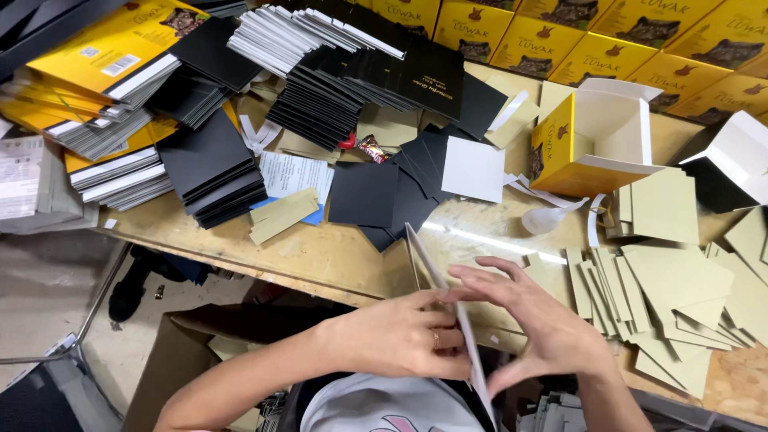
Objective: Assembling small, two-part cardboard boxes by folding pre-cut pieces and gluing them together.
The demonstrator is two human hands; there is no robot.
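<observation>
My left hand (404,336) and my right hand (532,316) meet at the table's front edge around a thin flat card panel (432,268), seen edge-on and tilted upright. The left hand's fingers curl against its near side; a ring shows on one finger. My right hand presses on the far side with fingers spread. Loose black card squares (384,196) lie just beyond the hands, one of them showing its white side (474,170).
Olive-green card pieces (672,280) are fanned out at right. An open yellow box (596,140) stands behind them, with a row of yellow boxes (592,32) at the back. Stacks of black cards (208,172) and yellow flat packs (104,56) crowd the left. A brown carton (184,344) sits below the wooden table (320,252).
</observation>
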